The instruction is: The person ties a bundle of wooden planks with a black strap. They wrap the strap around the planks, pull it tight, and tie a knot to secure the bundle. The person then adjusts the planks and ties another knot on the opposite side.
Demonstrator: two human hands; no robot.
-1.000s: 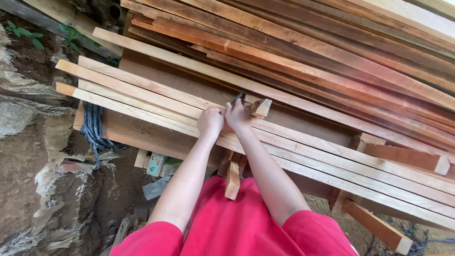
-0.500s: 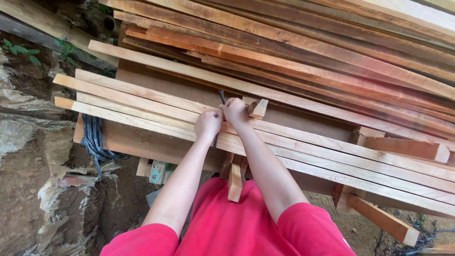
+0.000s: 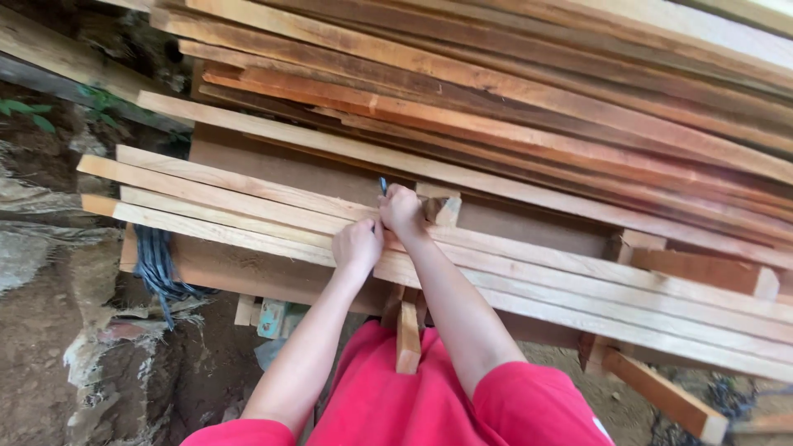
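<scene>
Both hands are laid side by side on a row of pale wooden battens (image 3: pixel 248 211) that is carried by a rough timber bench (image 3: pixel 248 272). The left hand (image 3: pixel 357 245) is pressed flat on the battens with its fingers drawn together. The right hand (image 3: pixel 402 211) is closed around a thin dark pencil-like tool (image 3: pixel 383 185), whose tip is seen above the knuckles, toward the bench's far edge. A small wooden block (image 3: pixel 442 206) is seen just beside the right hand. A stack of reddish planks (image 3: pixel 537 107) is piled beyond the far edge. A bundle of dark cable (image 3: pixel 157 268) hangs at the bench's left end.
</scene>
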